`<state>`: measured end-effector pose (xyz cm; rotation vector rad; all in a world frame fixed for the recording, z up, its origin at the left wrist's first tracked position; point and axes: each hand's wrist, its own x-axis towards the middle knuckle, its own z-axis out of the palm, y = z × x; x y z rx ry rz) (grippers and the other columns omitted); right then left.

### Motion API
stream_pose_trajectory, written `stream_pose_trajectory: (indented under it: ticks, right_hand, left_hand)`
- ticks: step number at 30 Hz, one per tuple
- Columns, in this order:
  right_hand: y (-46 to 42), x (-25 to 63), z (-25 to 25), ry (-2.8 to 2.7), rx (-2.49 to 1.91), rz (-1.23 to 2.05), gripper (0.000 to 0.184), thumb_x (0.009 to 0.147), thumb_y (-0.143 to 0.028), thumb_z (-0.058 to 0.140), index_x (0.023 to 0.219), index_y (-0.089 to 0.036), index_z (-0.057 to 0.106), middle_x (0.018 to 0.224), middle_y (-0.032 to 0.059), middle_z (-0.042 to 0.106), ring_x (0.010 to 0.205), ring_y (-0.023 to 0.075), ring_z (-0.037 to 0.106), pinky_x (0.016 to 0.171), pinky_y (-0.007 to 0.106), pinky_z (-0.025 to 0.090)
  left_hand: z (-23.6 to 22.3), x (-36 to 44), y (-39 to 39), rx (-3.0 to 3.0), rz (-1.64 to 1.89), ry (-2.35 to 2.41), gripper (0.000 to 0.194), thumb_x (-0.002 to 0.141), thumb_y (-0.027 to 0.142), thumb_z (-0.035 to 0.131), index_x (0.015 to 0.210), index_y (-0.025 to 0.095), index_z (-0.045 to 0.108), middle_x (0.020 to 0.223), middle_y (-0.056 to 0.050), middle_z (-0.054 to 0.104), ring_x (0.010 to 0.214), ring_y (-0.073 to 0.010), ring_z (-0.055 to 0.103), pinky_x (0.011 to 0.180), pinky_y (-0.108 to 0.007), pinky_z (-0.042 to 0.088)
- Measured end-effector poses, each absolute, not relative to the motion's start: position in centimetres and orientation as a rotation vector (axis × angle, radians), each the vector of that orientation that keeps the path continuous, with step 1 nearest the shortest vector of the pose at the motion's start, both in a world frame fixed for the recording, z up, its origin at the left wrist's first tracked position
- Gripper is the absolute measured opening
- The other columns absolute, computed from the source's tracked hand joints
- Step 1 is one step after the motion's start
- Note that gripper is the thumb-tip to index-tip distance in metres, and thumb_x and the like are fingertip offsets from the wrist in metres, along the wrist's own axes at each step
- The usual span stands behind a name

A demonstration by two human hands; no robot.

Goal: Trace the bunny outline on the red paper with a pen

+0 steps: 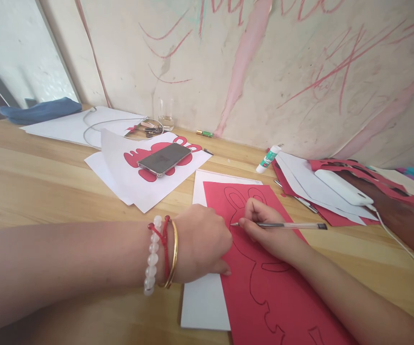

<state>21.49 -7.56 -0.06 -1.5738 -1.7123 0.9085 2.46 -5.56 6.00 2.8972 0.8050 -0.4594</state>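
Our left hand (200,242) is pressing the red paper (260,302) flat, just apart from our right hand (268,230), which grips a pen (286,225) at the outline (250,287). If the paper slips, the line could go crooked. Glue stick (268,159) and phone (164,159) sit farther up.

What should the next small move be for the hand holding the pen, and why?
Probably the right hand should ease the pen tip a little along the dark rabbit outline, because the tip sits right at that line on the red paper, and the left hand is pressing the sheet, holding it steady.
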Motion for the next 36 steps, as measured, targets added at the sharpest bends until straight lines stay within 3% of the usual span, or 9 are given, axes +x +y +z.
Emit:
stream_pose_trajectory:
  ticks: [6,13,19,22,26,28,31,33,36]
  right_hand:
    - [-7.2,21.4,-0.1,-1.519,-1.466,0.9,0.022,0.084,-0.027,0.053,0.07,-0.024,0.037,0.05,-0.0091,0.039,0.045,0.01,0.035,0.046,0.023,0.028]
    - [-7.0,22.9,1.8,-1.85,-1.502,0.084,0.006,0.083,-0.018,0.054,0.082,-0.024,0.052,0.078,0.0015,0.058,0.069,0.0175,0.054,0.064,0.03,0.04]
    - [-6.6,24.5,1.6,-2.243,-1.854,-0.221,0.024,0.078,-0.003,0.043,0.082,-0.018,0.06,0.08,0.0067,0.061,0.069,0.0216,0.058,0.059,0.031,0.038]
    - [-6.7,24.5,0.6,-2.354,-1.915,-0.163,0.041,0.075,0.001,0.038,0.102,-0.016,0.065,0.089,0.0095,0.063,0.078,0.0243,0.063,0.064,0.033,0.043]
    - [-7.0,24.4,-0.4,-2.372,-1.889,-0.13,0.05,0.073,0.002,0.037,0.112,-0.014,0.064,0.097,0.0116,0.064,0.085,0.0259,0.066,0.07,0.037,0.05]
    - [-7.1,24.4,-0.5,-2.32,-1.826,-0.14,0.051,0.075,0.0,0.036,0.116,-0.015,0.062,0.1,0.0119,0.065,0.085,0.0253,0.066,0.07,0.037,0.052]
    - [-7.0,24.3,0.2,-2.167,-1.673,-0.143,0.036,0.082,-0.009,0.04,0.109,-0.019,0.062,0.102,0.0107,0.065,0.088,0.025,0.066,0.074,0.038,0.053]
    - [-7.0,23.9,1.0,-2.062,-1.567,-0.118,0.026,0.085,-0.016,0.043,0.102,-0.023,0.062,0.101,0.0095,0.065,0.092,0.0251,0.065,0.077,0.038,0.053]
    - [-7.4,22.9,2.2,-1.954,-1.457,0.046,0.02,0.087,-0.022,0.045,0.098,-0.026,0.062,0.096,0.0077,0.064,0.086,0.0234,0.065,0.073,0.036,0.054]
  left_hand:
    - [5.3,2.0,-5.4,2.929,-0.336,0.779,0.04,0.082,0.055,0.063,0.075,0.016,0.069,0.082,-0.008,0.068,0.074,-0.0225,0.062,0.058,-0.03,0.04]
    - [3.9,1.6,-4.1,2.983,-0.149,0.717,0.048,0.081,0.06,0.062,0.088,0.014,0.069,0.095,-0.01,0.067,0.09,-0.025,0.062,0.076,-0.033,0.047]
    - [3.3,1.2,-1.9,2.847,-0.043,0.738,0.047,0.076,0.051,0.071,0.103,0.013,0.067,0.117,-0.013,0.061,0.107,-0.0277,0.058,0.089,-0.034,0.046]
    - [4.0,0.8,-0.9,2.816,-0.013,0.76,0.05,0.071,0.048,0.076,0.11,0.019,0.066,0.127,-0.008,0.055,0.111,-0.0232,0.056,0.09,-0.028,0.045]
    - [6.0,-0.8,2.2,2.737,0.08,1.008,0.03,0.087,0.044,0.058,0.11,0.027,0.066,0.125,-0.001,0.056,0.11,-0.0158,0.057,0.096,-0.022,0.041]
    - [6.7,-2.2,4.5,2.667,0.146,1.323,0.05,0.091,0.046,0.048,0.131,0.017,0.051,0.134,-0.014,0.049,0.122,-0.0275,0.048,0.101,-0.037,0.038]
    - [6.6,-4.3,7.4,2.476,0.091,1.705,0.103,0.076,0.066,0.056,0.146,-0.001,0.019,0.125,-0.033,0.05,0.116,-0.0456,0.049,0.088,-0.053,0.042]
    - [6.0,-5.2,8.6,2.376,0.009,1.776,0.113,0.069,0.072,0.058,0.147,0.001,0.016,0.113,-0.03,0.059,0.106,-0.045,0.056,0.077,-0.049,0.047]
    - [5.1,-5.7,9.3,2.303,-0.027,1.808,0.11,0.066,0.061,0.065,0.148,0.008,0.015,0.102,-0.021,0.066,0.095,-0.0382,0.063,0.07,-0.041,0.049]
